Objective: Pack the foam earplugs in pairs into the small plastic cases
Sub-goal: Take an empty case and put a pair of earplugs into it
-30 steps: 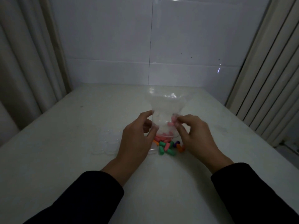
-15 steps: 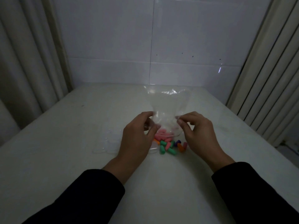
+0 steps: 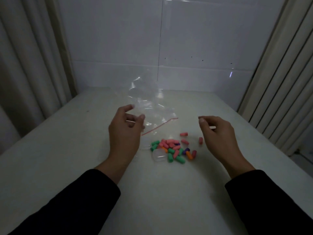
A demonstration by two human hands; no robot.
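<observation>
1. I stand at a pale table (image 3: 67,150) set against a white tiled wall (image 3: 118,39), with light curtains (image 3: 25,65) hanging at the left and at the right; the light is dim.
2. My left hand (image 3: 125,131) hovers over the table, fingers curled, thumb and fingertips pinching one edge of a clear plastic bag (image 3: 149,102).
3. The bag hangs empty and crumpled from that pinch, lifted above the table, its red zip strip (image 3: 159,126) slanting down toward my left hand.
4. My right hand (image 3: 218,133) floats apart from the bag, fingers loosely bent, holding nothing.
5. The foam earplugs (image 3: 172,150) lie in a loose heap on the table between my hands: pink, green, orange and purple ones mixed.
6. A few pink ones lie scattered just beside my right hand.
7. One small clear plastic case (image 3: 158,155) rests at the near left edge of the heap, touching the plugs.
8. Both my sleeves (image 3: 76,200) are black.
</observation>
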